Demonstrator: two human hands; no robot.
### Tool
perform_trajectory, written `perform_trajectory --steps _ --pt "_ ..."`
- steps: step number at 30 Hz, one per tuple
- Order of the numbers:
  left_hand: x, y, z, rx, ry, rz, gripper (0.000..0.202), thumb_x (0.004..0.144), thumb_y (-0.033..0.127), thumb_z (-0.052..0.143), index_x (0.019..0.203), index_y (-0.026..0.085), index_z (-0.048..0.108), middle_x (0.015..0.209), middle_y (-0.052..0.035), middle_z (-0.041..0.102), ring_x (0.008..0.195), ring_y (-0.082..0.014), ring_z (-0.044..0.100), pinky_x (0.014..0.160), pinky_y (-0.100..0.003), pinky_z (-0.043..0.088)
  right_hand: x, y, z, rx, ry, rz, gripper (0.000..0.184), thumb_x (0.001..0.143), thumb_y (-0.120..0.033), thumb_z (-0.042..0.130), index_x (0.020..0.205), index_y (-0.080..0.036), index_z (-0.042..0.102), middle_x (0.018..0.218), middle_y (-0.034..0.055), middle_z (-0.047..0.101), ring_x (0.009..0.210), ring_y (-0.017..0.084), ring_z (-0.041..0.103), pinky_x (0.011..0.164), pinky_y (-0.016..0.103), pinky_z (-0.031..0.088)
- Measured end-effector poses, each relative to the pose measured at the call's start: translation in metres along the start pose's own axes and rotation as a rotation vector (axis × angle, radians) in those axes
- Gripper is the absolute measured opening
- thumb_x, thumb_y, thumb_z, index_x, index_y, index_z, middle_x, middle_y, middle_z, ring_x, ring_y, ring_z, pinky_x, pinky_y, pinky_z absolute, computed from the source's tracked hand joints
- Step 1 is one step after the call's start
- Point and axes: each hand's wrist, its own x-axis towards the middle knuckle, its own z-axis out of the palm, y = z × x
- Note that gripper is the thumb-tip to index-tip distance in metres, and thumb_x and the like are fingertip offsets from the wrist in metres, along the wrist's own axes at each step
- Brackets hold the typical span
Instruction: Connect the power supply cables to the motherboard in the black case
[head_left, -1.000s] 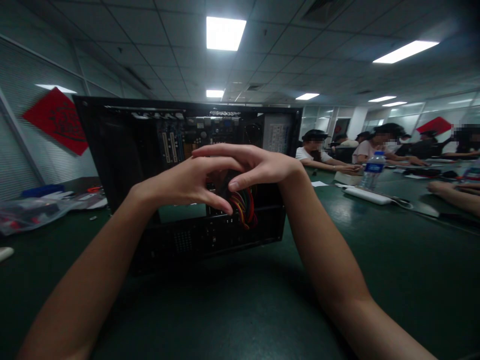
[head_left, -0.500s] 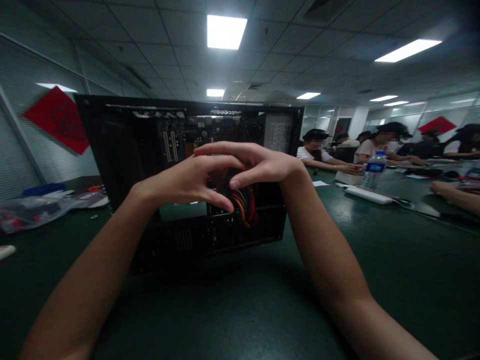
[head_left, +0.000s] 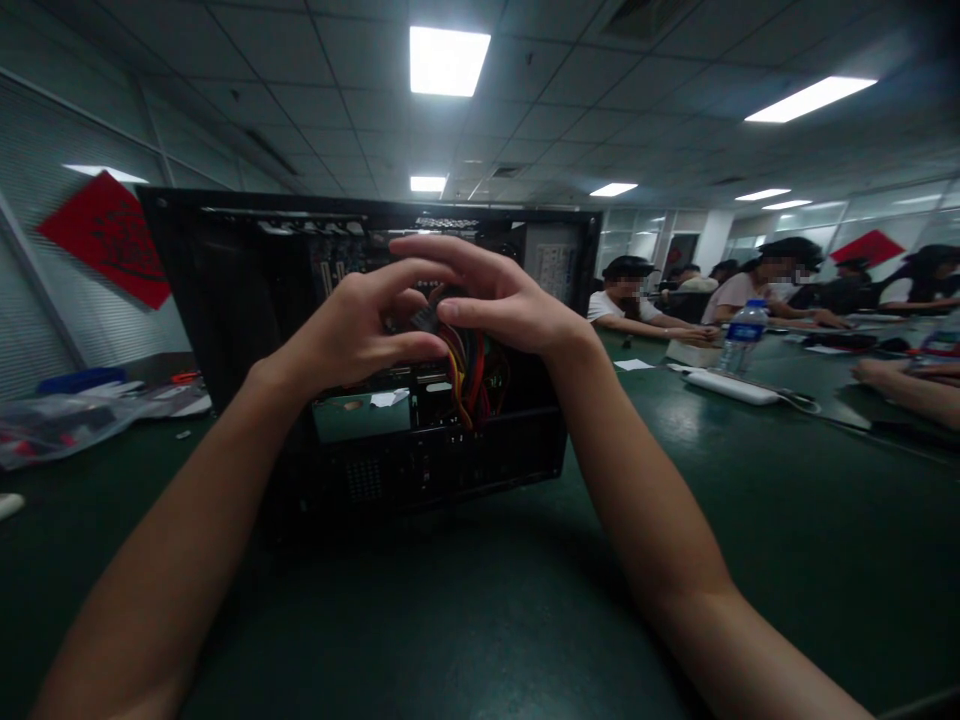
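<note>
An open black computer case (head_left: 225, 290) stands on the dark green table (head_left: 465, 620) with its inside facing me. My left hand (head_left: 352, 330) and my right hand (head_left: 502, 300) meet in front of it, fingers curled round a small connector (head_left: 425, 318). A bundle of red, yellow and black wires (head_left: 469, 380) hangs from the connector down into the case. The motherboard and a grey power supply (head_left: 555, 265) show behind my hands.
A clear plastic bag (head_left: 67, 420) and small parts lie at the far left. To the right are a water bottle (head_left: 735, 338), a white power strip (head_left: 731, 388) and several people seated along the table.
Both hands have risen in front of the case, lifting the connector and drawing the wire bundle upward. The camera view has shifted slightly.
</note>
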Motion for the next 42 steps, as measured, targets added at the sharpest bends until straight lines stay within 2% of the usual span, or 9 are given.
perform_trajectory --steps 9,13,22,26,30,32,36,39,42 --pt "0.001 -0.001 0.001 -0.016 -0.069 -0.015 0.063 0.084 0.054 0.078 0.135 0.022 0.058 0.102 -0.0064 0.075 0.091 -0.0229 0.074 0.073 -0.028 0.059 -0.002 0.014 -0.003 0.084 -0.037 0.074 0.075 0.083 -0.045 0.078 0.151 -0.025 0.053 0.155 0.0076 0.053 0.144 0.026 0.047 0.117 0.037 0.043" --pt "0.002 -0.002 0.004 -0.051 -0.067 -0.027 0.067 0.083 0.057 0.078 0.134 0.020 0.057 0.097 -0.0062 0.076 0.084 -0.0208 0.074 0.070 -0.027 0.059 -0.003 0.019 -0.003 0.134 -0.021 0.097 0.075 0.082 -0.043 0.079 0.150 -0.026 0.054 0.153 0.0073 0.056 0.140 0.025 0.051 0.114 0.035 0.046" --pt "0.001 -0.010 0.003 -0.120 -0.086 -0.027 0.066 0.080 0.057 0.081 0.129 0.018 0.060 0.101 -0.0070 0.074 0.086 -0.0197 0.072 0.071 -0.028 0.059 0.001 0.026 0.000 0.117 -0.044 0.053 0.069 0.086 -0.048 0.076 0.146 -0.021 0.056 0.145 0.0084 0.061 0.134 0.023 0.055 0.109 0.033 0.048" --pt "0.000 -0.012 -0.001 -0.159 -0.057 -0.037 0.069 0.081 0.061 0.078 0.133 0.020 0.057 0.096 -0.0058 0.073 0.080 -0.0185 0.071 0.067 -0.026 0.058 -0.001 0.018 -0.003 -0.013 0.008 0.064 0.059 0.099 -0.055 0.057 0.148 -0.022 0.055 0.145 0.0066 0.059 0.136 0.023 0.052 0.112 0.035 0.046" --pt "-0.002 -0.014 -0.007 -0.151 0.049 0.002 0.071 0.083 0.069 0.072 0.132 0.021 0.055 0.098 -0.0056 0.071 0.082 -0.0188 0.071 0.066 -0.026 0.058 -0.005 0.015 -0.006 -0.245 0.024 0.037 0.062 0.103 -0.048 0.052 0.159 -0.025 0.039 0.144 0.0076 0.057 0.131 0.024 0.054 0.111 0.038 0.049" --pt "-0.002 -0.015 -0.009 -0.142 0.076 0.030 0.072 0.083 0.070 0.071 0.133 0.020 0.055 0.099 -0.0049 0.070 0.082 -0.0183 0.071 0.066 -0.025 0.058 -0.006 0.019 -0.007 -0.493 0.075 -0.071 0.064 0.100 -0.044 0.057 0.160 -0.027 0.038 0.150 0.0091 0.051 0.137 0.028 0.050 0.114 0.044 0.047" --pt "0.000 -0.020 -0.008 -0.133 0.109 0.041 0.074 0.084 0.071 0.069 0.135 0.018 0.054 0.098 -0.0042 0.069 0.077 -0.0167 0.069 0.064 -0.025 0.058 -0.008 0.027 -0.007 -1.007 0.247 -0.332 0.058 0.097 -0.041 0.063 0.153 -0.032 0.047 0.158 0.0074 0.039 0.148 0.034 0.037 0.119 0.057 0.040" --pt "0.003 -0.023 -0.006 -0.126 0.126 0.037 0.075 0.084 0.074 0.067 0.132 0.017 0.056 0.102 -0.0063 0.068 0.076 -0.0164 0.068 0.062 -0.025 0.058 -0.010 0.028 -0.003 -1.201 0.267 -0.395 0.046 0.102 -0.036 0.056 0.148 -0.036 0.051 0.155 0.0046 0.043 0.145 0.031 0.041 0.119 0.053 0.043" --pt "0.005 -0.023 -0.005 -0.105 0.146 0.035 0.076 0.082 0.075 0.068 0.129 0.017 0.057 0.109 -0.0082 0.068 0.083 -0.0175 0.069 0.066 -0.025 0.059 -0.010 0.029 0.001 -1.263 0.271 -0.456 0.037 0.107 -0.032 0.048 0.144 -0.033 0.055 0.148 0.0043 0.048 0.142 0.026 0.045 0.118 0.048 0.044"
